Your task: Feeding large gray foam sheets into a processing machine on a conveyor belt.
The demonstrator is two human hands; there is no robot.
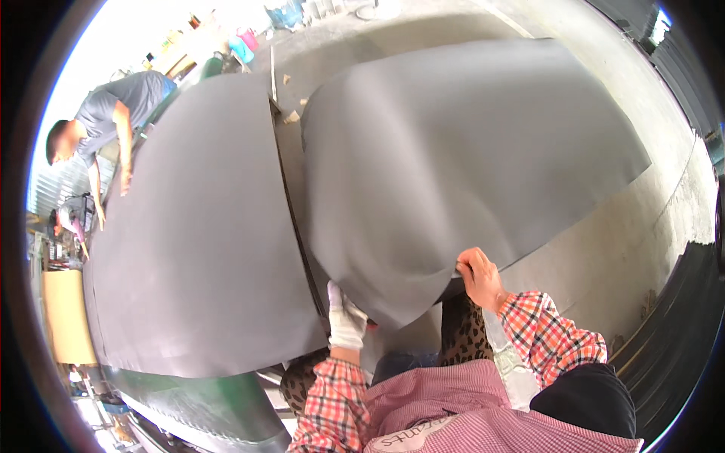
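A large, flexible grey sheet [453, 151] bulges in a soft fold in front of me and droops toward my legs. My right hand [479, 278], bare, is closed on its near edge with the fingers pinched over the rim. At the near left corner, my left hand [347, 320], in a whitish glove, is closed on the same sheet, thumb pointing up along it. Something small and red shows beside the gloved fingers, too little of it to name. Left of this sheet, a second grey sheet [196, 226] lies spread over a table, its right edge close to my left hand.
Across the table a co-worker [124, 113] bends over, both hands at the far edge of the spread sheet. Dark green material [200, 404] hangs below the table's near end. A yellow board [68, 317] stands at left. Dark ribbed material [672, 332] lies at right on the concrete floor [589, 257].
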